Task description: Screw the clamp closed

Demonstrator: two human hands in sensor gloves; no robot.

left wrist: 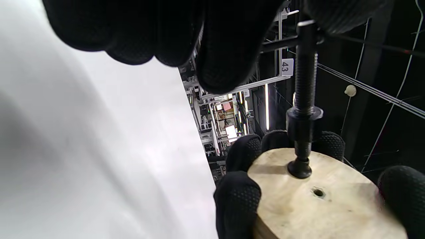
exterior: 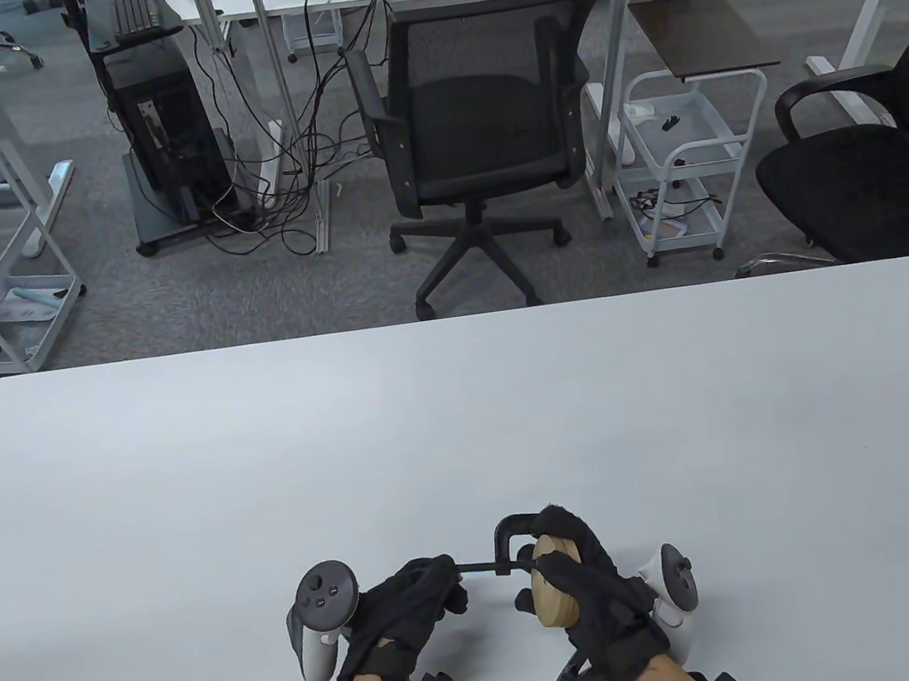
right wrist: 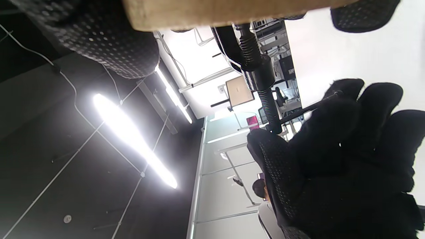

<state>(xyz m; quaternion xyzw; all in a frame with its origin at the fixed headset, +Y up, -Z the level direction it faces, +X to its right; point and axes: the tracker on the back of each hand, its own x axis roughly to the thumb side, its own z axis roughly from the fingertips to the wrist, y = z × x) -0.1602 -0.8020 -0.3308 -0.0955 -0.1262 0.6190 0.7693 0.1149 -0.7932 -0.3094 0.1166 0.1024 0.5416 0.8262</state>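
The white table [exterior: 467,439] carries both gloved hands at its near edge. The right hand [exterior: 596,589] grips a round wooden disc [exterior: 558,586], fingers [left wrist: 237,202] wrapped around its rim. The black clamp [exterior: 508,547] sits over the disc, held off the table (its frame arches above the wood). Its threaded screw [left wrist: 304,86] ends in a pad touching the disc's face. The left hand [exterior: 410,606] holds the thin crossbar handle [exterior: 478,567], fingers curled together around it.
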